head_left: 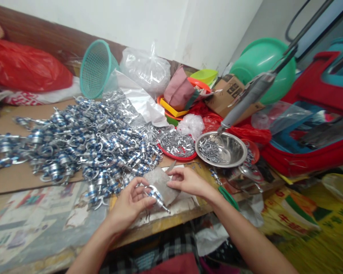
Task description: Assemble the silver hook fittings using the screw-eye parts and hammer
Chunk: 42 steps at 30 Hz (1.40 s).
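My left hand [131, 203] is closed on a silver-and-blue metal fitting [157, 196], which has a curved hook-like end and a thin stem pointing down to the right. Behind the fitting lies a pale grey block [160, 182] on a light sheet at the bench edge. My right hand [187, 180] is at the block's right side, thumb and fingers pinched together; whatever is between them is too small or hidden to make out. To the left spreads a large heap of similar fittings [103, 140].
Beyond the hands are a red tray [181, 156] of small metal pieces and a steel bowl [237, 150] holding thin pins. Above the bowl hangs a grey handled tool [246, 99]. A teal basket [95, 70] and a clear bag [145, 70] stand along the wall.
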Available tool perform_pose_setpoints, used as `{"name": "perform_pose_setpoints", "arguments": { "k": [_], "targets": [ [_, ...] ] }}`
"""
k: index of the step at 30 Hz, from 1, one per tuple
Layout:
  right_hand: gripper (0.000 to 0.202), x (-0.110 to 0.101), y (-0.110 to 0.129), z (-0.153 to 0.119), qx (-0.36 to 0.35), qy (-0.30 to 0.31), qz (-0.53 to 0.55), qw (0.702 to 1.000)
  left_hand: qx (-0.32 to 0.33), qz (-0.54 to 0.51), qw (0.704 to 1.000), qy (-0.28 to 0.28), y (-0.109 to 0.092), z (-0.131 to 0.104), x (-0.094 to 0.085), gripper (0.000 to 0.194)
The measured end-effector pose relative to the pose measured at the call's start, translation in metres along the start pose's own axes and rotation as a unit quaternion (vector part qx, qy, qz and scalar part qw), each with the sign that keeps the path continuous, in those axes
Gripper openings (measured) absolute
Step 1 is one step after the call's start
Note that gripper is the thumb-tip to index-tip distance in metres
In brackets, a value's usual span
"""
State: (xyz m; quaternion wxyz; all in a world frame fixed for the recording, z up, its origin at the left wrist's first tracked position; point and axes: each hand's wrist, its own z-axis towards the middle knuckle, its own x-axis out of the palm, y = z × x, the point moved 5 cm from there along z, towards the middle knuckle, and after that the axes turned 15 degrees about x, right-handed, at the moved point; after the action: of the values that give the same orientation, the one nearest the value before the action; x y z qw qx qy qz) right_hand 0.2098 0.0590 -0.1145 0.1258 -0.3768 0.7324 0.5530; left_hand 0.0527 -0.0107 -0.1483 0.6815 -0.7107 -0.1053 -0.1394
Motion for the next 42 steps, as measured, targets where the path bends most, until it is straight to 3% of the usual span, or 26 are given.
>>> {"name": "perform_pose_setpoints", "arguments": {
  "k": [2, 5, 8, 11, 16, 21, 27, 33, 35, 38, 40, 42],
  "targets": [
    [0.012, -0.002, -0.004, 0.002, 0.010, 0.018, 0.034, 0.999, 0.000, 0.000, 1.000, 0.000, 0.000, 0.001, 0.000, 0.040],
    [0.016, -0.007, -0.002, -0.004, -0.008, -0.045, 0.054, 0.998, -0.002, -0.002, 1.000, 0.004, 0.000, 0.001, 0.001, 0.040],
    [0.019, -0.003, 0.009, -0.018, -0.072, -0.093, 0.009, 0.993, -0.004, 0.000, 1.000, 0.007, 0.000, 0.000, 0.001, 0.039],
    [0.010, 0.011, 0.020, -0.030, -0.121, -0.069, -0.060, 0.988, -0.005, 0.003, 1.000, 0.010, -0.001, -0.001, 0.001, 0.039],
    [0.014, 0.021, 0.028, -0.031, -0.147, -0.003, -0.120, 0.982, 0.000, 0.006, 1.000, 0.014, -0.001, 0.000, 0.002, 0.039],
    [0.013, 0.028, 0.035, -0.030, -0.226, -0.026, -0.151, 0.962, 0.001, -0.001, 1.000, 0.017, -0.001, 0.001, 0.003, 0.040],
    [0.012, 0.035, 0.033, -0.026, -0.197, -0.069, -0.117, 0.971, 0.002, -0.002, 1.000, 0.007, -0.001, 0.000, 0.002, 0.041],
    [0.013, 0.041, 0.032, -0.029, -0.227, -0.117, -0.116, 0.960, 0.000, -0.005, 1.000, 0.011, 0.000, 0.001, 0.002, 0.042],
    [0.014, 0.034, 0.029, -0.031, -0.238, -0.134, -0.070, 0.959, -0.002, -0.005, 1.000, 0.011, 0.000, 0.001, 0.002, 0.042],
    [0.016, 0.004, 0.009, -0.032, -0.209, -0.223, -0.012, 0.952, -0.003, -0.002, 1.000, 0.010, -0.001, 0.000, 0.002, 0.041],
    [0.018, -0.015, -0.013, -0.028, -0.146, -0.253, -0.067, 0.954, -0.005, 0.000, 1.000, 0.005, -0.001, 0.000, 0.002, 0.042],
    [0.025, -0.023, -0.038, -0.022, -0.080, -0.207, -0.176, 0.959, -0.004, 0.000, 1.000, 0.003, -0.001, 0.000, 0.002, 0.042]
  ]
}}
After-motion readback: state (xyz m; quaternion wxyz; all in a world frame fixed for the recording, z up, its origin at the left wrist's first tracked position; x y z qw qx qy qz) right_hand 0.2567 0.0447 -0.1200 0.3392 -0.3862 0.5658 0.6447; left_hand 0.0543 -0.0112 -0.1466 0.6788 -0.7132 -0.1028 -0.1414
